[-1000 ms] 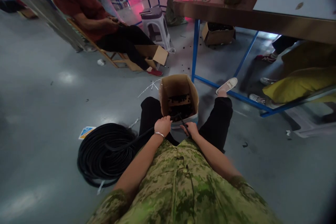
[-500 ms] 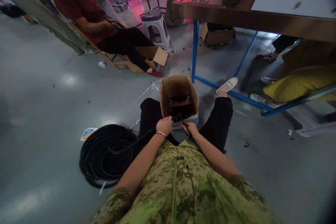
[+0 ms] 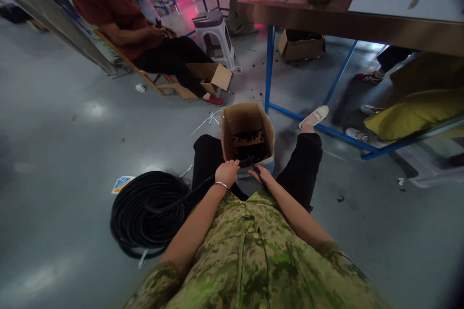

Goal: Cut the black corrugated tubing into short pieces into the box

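Gripping black cable (image 3: pixel 203 188) with left hand (image 3: pixel 226 172), fingers wrapped round it, right at near rim of box (image 3: pixel 246 120) between knees. Right hand (image 3: pixel 264 176) closed on dark tool (image 3: pixel 256 170), can't make out what kind. Cable runs left down to coil (image 3: pixel 148 215) on floor. Box has dark bits inside. Seated person (image 3: pixel 145 34) far left, blue-legged worktop (image 3: pixel 326 19) beyond.

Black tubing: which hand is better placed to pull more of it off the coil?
Left, probably. The left hand already grips the black tubing on the side where the coil lies. The right hand holds a dark tool, too small to identify, over the cardboard box.
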Tool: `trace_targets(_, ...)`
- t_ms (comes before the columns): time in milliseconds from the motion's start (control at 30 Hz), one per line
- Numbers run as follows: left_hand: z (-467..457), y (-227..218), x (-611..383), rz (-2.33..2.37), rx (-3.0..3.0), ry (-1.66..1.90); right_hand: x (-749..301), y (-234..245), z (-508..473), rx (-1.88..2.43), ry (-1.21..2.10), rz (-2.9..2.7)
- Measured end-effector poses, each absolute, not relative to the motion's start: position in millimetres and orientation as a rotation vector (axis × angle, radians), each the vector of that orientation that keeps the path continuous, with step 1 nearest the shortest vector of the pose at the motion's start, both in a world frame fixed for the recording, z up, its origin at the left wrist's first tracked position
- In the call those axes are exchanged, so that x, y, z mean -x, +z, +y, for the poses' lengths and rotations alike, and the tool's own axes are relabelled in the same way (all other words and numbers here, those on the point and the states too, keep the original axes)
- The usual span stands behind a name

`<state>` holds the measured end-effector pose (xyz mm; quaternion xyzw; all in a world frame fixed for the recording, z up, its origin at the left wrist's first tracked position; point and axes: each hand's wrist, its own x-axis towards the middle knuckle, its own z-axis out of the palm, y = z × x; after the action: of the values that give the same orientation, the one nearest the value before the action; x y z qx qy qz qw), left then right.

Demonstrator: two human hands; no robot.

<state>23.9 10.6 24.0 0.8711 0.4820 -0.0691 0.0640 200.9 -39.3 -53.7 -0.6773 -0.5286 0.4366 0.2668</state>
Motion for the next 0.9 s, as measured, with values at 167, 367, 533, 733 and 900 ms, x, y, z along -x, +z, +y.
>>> trace_targets(167, 11.4, 27.9, -23.0, 1.455, -2.634, -0.238, -203.3, -53.8, -41.0, 1.836, 1.12, -1.464)
trace_targets(367, 12.8, 26.9, -22.1, 1.467, -2.665, -0.271, -202.6, -50.9, -43.7, 1.985, 1.0, -1.529)
trace_targets(533, 14.1, 22.7, -22.2, 1.546, -2.63, -0.273, -198.7, -48.7, -41.3, 2.066, 0.959, -1.578)
trace_targets(733, 14.7, 17.5, -20.8, 1.589, -2.616, -0.25, -196.9, -50.6, -41.3, 2.116, 1.038, -1.412)
trace_targets(900, 13.9, 18.7, -21.5, 1.629, -2.605, -0.196, -198.1, -57.2, -41.5, 1.955, 1.228, -1.197)
